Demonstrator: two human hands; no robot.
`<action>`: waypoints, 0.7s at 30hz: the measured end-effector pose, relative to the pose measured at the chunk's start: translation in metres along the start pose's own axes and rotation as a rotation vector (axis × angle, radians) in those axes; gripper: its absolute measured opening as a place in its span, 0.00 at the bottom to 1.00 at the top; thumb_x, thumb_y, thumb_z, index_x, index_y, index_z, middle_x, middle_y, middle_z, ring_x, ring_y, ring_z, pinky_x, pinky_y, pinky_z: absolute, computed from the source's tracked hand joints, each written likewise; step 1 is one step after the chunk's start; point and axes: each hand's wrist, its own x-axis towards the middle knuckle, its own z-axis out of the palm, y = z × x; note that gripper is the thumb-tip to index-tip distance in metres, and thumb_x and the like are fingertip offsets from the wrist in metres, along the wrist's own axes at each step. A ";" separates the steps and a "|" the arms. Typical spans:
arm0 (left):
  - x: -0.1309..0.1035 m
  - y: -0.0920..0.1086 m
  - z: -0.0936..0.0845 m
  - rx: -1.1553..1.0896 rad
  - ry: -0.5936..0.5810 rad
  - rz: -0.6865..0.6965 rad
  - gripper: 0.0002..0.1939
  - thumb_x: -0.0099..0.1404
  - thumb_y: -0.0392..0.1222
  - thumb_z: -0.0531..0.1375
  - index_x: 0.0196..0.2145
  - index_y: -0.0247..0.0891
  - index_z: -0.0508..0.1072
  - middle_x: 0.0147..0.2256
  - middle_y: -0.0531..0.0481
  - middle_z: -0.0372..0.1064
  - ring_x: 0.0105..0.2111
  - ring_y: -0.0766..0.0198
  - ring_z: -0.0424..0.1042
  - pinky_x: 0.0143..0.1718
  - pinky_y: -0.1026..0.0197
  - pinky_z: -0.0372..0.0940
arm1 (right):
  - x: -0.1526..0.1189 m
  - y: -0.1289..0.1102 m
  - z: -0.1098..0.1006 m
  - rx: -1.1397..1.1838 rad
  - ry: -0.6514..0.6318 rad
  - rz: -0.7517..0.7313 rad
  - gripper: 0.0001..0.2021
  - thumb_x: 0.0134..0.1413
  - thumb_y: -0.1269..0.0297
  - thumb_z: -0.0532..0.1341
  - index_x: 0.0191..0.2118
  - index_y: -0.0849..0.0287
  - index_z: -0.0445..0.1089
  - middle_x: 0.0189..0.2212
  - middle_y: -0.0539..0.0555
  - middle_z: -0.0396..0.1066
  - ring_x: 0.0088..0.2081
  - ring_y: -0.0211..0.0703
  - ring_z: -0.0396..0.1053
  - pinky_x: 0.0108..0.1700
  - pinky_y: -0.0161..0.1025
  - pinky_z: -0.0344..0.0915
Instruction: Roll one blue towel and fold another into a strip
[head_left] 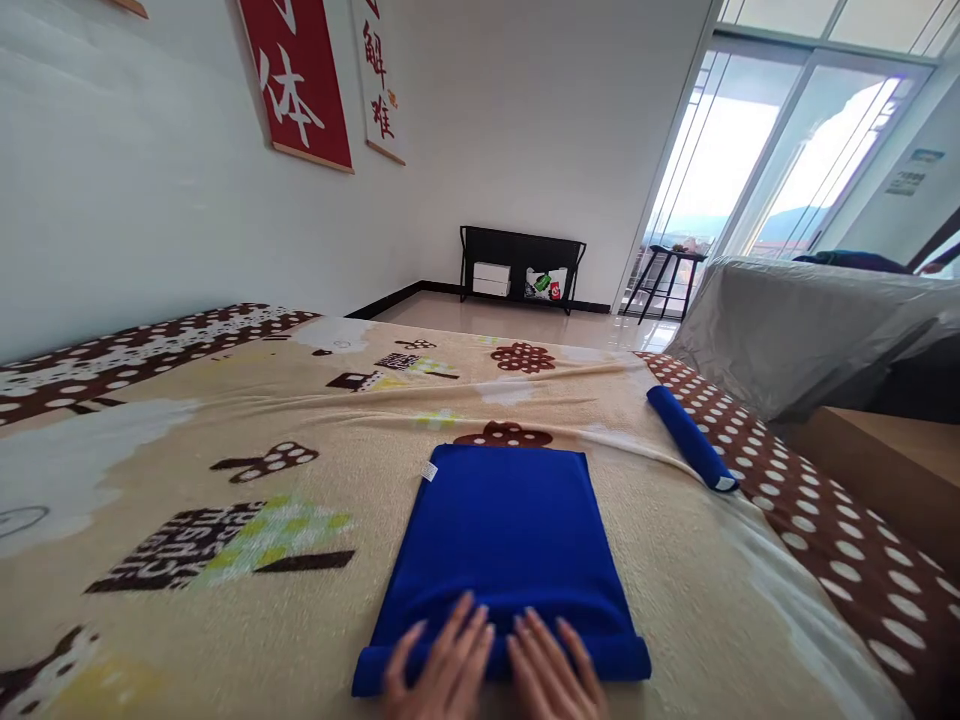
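Observation:
A blue towel lies on the patterned blanket, its near edge rolled into a tube. A small white tag sticks out at its far left corner. My left hand rests on the left part of the roll, fingers stretched forward and slightly apart. Beside it, my right hand presses on the right part of the roll with fingers extended. Both palms are cut off by the bottom of the view. Farther right lies a second blue towel, fully rolled.
The blanket has brown polka-dot borders and some wrinkles. A cardboard box and plastic-covered furniture stand at the right. Against the back wall is a black rack; a dark stool stands by the glass doors.

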 end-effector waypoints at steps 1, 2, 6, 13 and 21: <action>0.005 0.002 0.005 -0.036 -0.010 0.062 0.21 0.68 0.32 0.50 0.53 0.44 0.74 0.51 0.54 0.76 0.50 0.68 0.74 0.59 0.63 0.56 | 0.007 -0.006 0.005 0.030 0.026 0.001 0.21 0.66 0.72 0.46 0.50 0.52 0.74 0.39 0.46 0.80 0.41 0.36 0.78 0.54 0.36 0.66; 0.006 0.000 0.008 -0.049 -0.018 0.110 0.20 0.69 0.36 0.51 0.54 0.44 0.74 0.51 0.54 0.76 0.50 0.70 0.74 0.54 0.66 0.61 | 0.013 -0.006 0.006 0.022 0.011 -0.012 0.20 0.67 0.69 0.46 0.49 0.53 0.75 0.39 0.46 0.80 0.41 0.35 0.78 0.52 0.35 0.67; -0.021 -0.040 0.004 0.077 -0.087 -0.001 0.24 0.68 0.50 0.54 0.61 0.49 0.67 0.55 0.56 0.73 0.52 0.65 0.73 0.51 0.63 0.63 | 0.016 0.043 -0.029 -0.266 -0.216 -0.140 0.19 0.66 0.54 0.52 0.47 0.59 0.75 0.44 0.53 0.79 0.41 0.40 0.79 0.41 0.37 0.71; 0.012 -0.015 0.008 0.009 -0.062 -0.031 0.31 0.63 0.33 0.51 0.64 0.41 0.63 0.59 0.51 0.69 0.58 0.62 0.68 0.62 0.58 0.51 | 0.027 0.007 -0.001 -0.132 -0.187 -0.180 0.17 0.64 0.63 0.51 0.50 0.58 0.74 0.50 0.51 0.76 0.50 0.40 0.74 0.52 0.38 0.67; -0.020 -0.062 0.012 0.040 -0.341 -0.276 0.29 0.71 0.51 0.52 0.68 0.53 0.51 0.64 0.55 0.61 0.61 0.60 0.63 0.62 0.52 0.53 | 0.018 0.072 -0.033 -0.319 -0.451 -0.134 0.29 0.65 0.48 0.53 0.64 0.62 0.62 0.58 0.54 0.68 0.54 0.44 0.72 0.50 0.42 0.69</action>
